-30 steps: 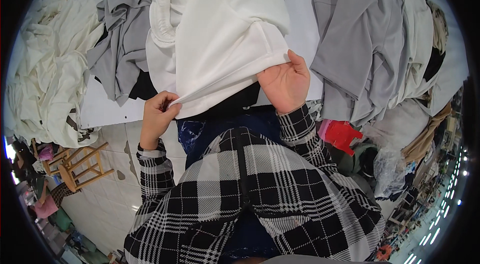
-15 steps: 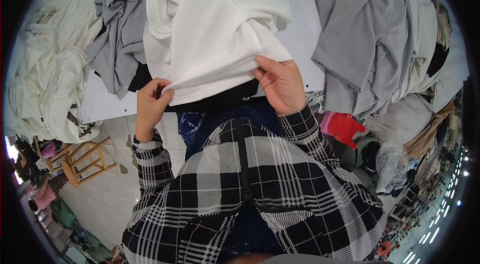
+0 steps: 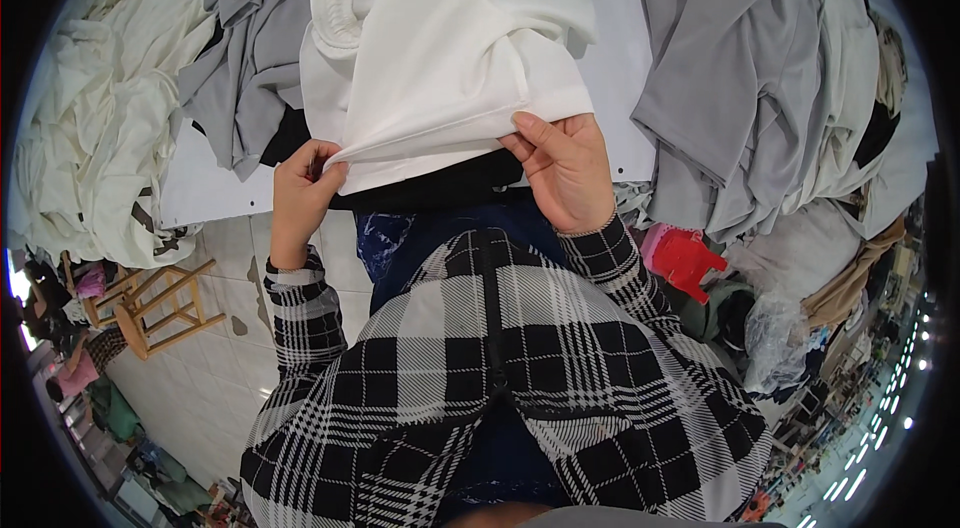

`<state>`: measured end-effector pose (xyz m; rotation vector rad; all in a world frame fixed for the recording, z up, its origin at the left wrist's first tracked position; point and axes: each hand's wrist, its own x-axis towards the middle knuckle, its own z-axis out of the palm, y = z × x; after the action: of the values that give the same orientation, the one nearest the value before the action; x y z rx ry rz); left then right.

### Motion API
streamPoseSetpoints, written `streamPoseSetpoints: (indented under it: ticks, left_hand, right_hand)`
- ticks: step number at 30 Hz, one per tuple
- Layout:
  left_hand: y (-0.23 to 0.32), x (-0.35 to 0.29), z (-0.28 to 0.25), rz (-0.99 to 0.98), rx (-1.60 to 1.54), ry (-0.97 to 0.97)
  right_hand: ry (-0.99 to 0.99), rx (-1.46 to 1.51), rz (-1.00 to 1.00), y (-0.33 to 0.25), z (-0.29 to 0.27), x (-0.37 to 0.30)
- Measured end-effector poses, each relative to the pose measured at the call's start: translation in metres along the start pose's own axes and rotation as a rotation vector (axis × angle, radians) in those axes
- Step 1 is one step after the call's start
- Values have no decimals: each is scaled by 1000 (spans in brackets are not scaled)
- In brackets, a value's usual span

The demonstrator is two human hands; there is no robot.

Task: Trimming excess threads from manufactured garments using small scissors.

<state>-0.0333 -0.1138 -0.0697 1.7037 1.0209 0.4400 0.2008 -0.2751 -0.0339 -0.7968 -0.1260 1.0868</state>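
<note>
A pair of white shorts (image 3: 440, 58) with a gathered drawstring waistband lies on the white table (image 3: 215, 183), its leg hem toward me. At the hem's left end, my left hand (image 3: 305, 193) pinches the fabric between thumb and fingers. My right hand (image 3: 565, 168) grips the hem nearer its right end, thumb on top and fingers underneath. The hem edge is drawn out between both hands, with a fold running along it. Some black fabric (image 3: 440, 188) shows beneath the hem at the table's front edge.
Grey garments (image 3: 245, 58) lie left of the shorts, beside a heap of white garments (image 3: 95, 128). More grey shorts (image 3: 720, 78) are piled at the right. A wooden stool (image 3: 165, 308) stands on the floor at left. A red bag (image 3: 685, 263) is below the table's right side.
The view has shifted slightly, and the shorts appear a little further right. Both hands keep their hold on the hem; the fold along it lies somewhat flatter.
</note>
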Motion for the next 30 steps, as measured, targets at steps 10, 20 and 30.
streamPoseSetpoints:
  ticks: [10, 20, 30]
  left_hand:
    - [0, -1, -1, -14, -5, 0]
    - [50, 2, 31, 519, 183, 110]
    - [79, 25, 102, 909, 203, 79]
  right_hand:
    - [12, -63, -55, 0, 1, 2]
    - [20, -47, -24, -2, 2, 3]
    - [67, -125, -21, -10, 8, -3]
